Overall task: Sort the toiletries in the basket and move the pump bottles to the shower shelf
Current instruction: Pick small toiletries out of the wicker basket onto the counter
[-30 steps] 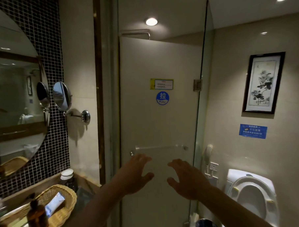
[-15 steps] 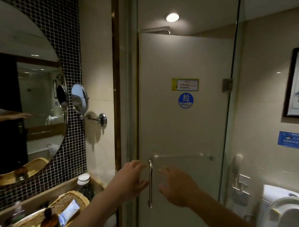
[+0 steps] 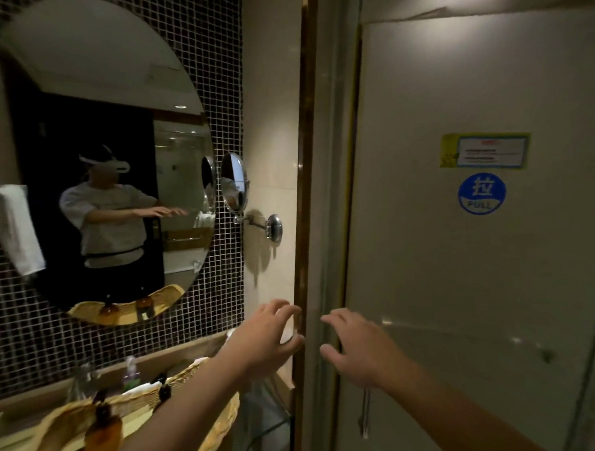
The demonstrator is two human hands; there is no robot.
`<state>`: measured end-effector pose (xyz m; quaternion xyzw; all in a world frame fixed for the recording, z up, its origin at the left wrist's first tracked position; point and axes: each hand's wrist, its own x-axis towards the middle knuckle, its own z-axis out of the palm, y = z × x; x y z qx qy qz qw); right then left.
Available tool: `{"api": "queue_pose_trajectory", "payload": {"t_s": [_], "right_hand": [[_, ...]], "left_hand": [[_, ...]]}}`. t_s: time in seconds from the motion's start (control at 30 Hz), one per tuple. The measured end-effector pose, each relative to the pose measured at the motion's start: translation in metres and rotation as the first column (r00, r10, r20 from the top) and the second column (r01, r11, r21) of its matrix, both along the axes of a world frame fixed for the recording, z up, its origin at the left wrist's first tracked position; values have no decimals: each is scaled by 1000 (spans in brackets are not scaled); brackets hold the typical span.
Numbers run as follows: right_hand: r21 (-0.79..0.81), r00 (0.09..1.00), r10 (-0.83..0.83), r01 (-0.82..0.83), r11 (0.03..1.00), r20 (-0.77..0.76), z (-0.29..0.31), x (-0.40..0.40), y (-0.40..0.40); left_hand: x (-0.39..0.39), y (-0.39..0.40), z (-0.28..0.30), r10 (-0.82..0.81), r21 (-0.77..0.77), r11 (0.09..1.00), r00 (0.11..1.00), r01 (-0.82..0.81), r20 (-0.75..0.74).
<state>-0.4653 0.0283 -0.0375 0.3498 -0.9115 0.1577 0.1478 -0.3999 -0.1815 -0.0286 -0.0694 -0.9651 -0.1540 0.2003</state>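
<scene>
At nine o'clock a white towel [image 3: 15, 227] hangs at the left edge of the round mirror [image 3: 88, 81], which is set on a dark mosaic wall [image 3: 220, 58]. The mirror reflects a person in a pale shirt with both arms stretched forward, and the wicker basket with two brown bottles.

Down at seven o'clock sits the basket [image 3: 63, 426] itself, blurred, on the counter. An amber pump bottle [image 3: 104, 429] stands in it toward its left, and a second dark pump head [image 3: 164, 389] pokes up near its back rim — I cannot tell what else lies inside. Behind the basket, against the wall, stands a small clear bottle [image 3: 130, 370].

My left forearm crosses over the basket's right side, and my left hand [image 3: 260, 339] hovers at six o'clock with fingers spread and curled, empty, just in front of the brown door frame [image 3: 305, 191]. Above it, at about ten o'clock from the hand, a small round shaving mirror [image 3: 233, 183] juts from the wall on a chrome arm.

My right hand [image 3: 356, 349] is just beside the left, also wide open and holding nothing, over the edge of the shower door [image 3: 462, 286]. The chrome handle [image 3: 365, 413] shows below my wrist — I am not gripping it. At two o'clock the door carries a yellow notice [image 3: 485, 150] and, under it, a blue round sticker [image 3: 481, 193].
</scene>
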Motion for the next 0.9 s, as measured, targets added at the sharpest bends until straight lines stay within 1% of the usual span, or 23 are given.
{"api": "queue_pose_trajectory", "payload": {"t_s": [0.2,0.4,0.6,0.8,0.9], "right_hand": [[30,993,116,-116,993,5,3,-17,-51],[26,988,156,-155,988,-20,-4,-41,-118],[20,979,201,-201,979,-24,-9,-65,-174],[15,969,243,-242,970,-51,-8,-81,-219],[18,963,265,-265,964,-41,-8,-88,-235]], "left_hand": [[1,-39,-6,122,-1,993,992,-122,28],[-4,-92,-7,189,-21,982,982,-189,-4],[-19,-142,-6,220,-22,975,975,-220,-40],[-34,-182,-6,236,-55,970,971,-238,-37],[-39,-197,-8,246,-57,967,969,-248,-33]]}}
